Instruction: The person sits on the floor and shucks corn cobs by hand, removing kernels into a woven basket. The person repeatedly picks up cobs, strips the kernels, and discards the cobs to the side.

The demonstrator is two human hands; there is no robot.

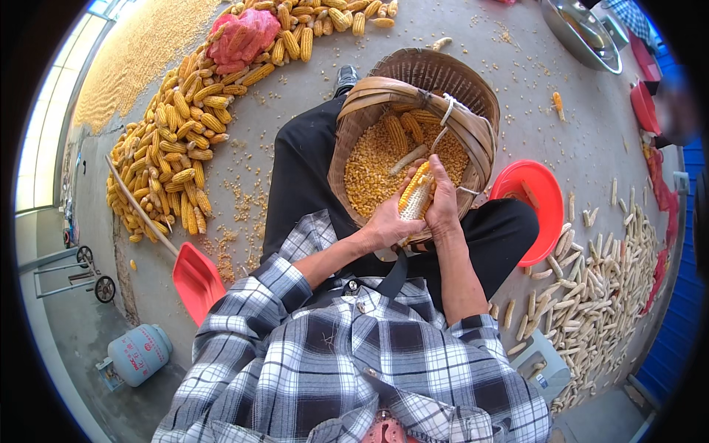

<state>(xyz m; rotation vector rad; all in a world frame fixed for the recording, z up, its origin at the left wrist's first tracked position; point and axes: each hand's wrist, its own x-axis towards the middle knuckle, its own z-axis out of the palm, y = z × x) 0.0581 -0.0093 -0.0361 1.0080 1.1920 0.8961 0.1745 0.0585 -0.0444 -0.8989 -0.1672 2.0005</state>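
A partly shelled ear of corn [415,194] is held between my two hands over a woven basket [339,144] that stands between my legs. My left hand [389,221] grips its lower left side, and my right hand [443,202] holds its right side with the thumb near the upper end. Yellow kernels remain on its left edge, while white bare cob shows in the middle. Inside the basket lie loose kernels [368,177], several unshelled ears [396,134] and a bare cob [408,160]. A white cord is tied to the basket's handle [382,88].
Unshelled ears [188,122] are heaped at the left, near spread kernels [133,66]. A red shovel [196,277] lies beside my left sleeve. Right of my knee stands a red bucket [548,221], near piled bare cobs [592,299]. A gas cylinder [139,354] is at lower left.
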